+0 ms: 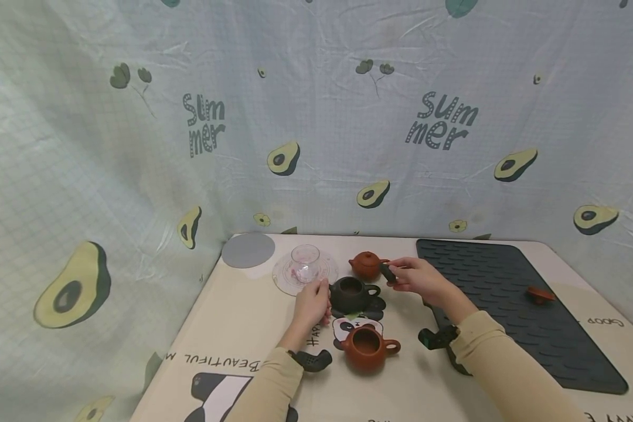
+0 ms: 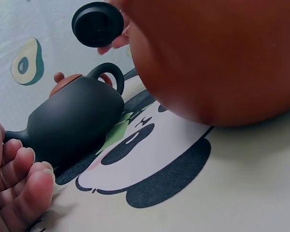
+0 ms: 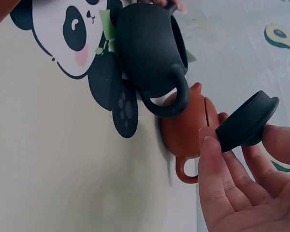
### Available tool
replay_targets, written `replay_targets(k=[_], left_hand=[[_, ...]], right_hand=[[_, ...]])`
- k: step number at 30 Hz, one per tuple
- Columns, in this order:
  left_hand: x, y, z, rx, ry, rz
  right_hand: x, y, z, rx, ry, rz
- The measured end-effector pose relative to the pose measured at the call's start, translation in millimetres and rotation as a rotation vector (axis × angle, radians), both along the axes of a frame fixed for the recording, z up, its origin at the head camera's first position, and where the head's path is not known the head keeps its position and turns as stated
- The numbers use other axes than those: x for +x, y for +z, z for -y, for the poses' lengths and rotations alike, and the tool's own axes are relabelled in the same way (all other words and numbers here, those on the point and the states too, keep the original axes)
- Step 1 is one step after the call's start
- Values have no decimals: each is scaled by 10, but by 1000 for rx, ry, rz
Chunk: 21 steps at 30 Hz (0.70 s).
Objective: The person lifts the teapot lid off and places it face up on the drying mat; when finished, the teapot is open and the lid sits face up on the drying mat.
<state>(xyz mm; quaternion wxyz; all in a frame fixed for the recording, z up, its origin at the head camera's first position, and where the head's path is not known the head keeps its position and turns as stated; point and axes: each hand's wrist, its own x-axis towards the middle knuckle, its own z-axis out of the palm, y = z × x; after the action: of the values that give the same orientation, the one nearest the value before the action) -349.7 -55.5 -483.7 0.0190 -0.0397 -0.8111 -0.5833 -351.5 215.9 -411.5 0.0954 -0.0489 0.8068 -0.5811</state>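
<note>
Near the middle of the table, a black teapot [image 1: 347, 302] stands with its top uncovered. My left hand [image 1: 311, 306] holds it at the spout, with curled fingertips [image 2: 20, 162] around the spout's tip. My right hand [image 1: 421, 279] pinches a black lid [image 3: 245, 121] between thumb and fingers, tilted in the air to the right of the black teapot. Behind that teapot sits a smaller reddish-brown teapot [image 1: 366, 266] with its lid on. Closer to me is another reddish-brown teapot [image 1: 366, 356], lidless, its handle pointing right.
A clear glass cup [image 1: 306, 265] stands on a patterned plate [image 1: 282, 278] at the back left, beside a grey disc [image 1: 248, 251]. On the right, a dark ridged mat [image 1: 485, 310] carries a reddish-brown lid [image 1: 540, 294]. A printed curtain [image 1: 322, 123] hangs behind the table.
</note>
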Motion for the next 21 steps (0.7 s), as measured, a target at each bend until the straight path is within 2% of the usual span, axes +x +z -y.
replay_targets(k=[21], left_hand=[[-2, -15, 2, 6, -5, -4]], right_hand=[[86, -50, -183, -216, -65, 83]])
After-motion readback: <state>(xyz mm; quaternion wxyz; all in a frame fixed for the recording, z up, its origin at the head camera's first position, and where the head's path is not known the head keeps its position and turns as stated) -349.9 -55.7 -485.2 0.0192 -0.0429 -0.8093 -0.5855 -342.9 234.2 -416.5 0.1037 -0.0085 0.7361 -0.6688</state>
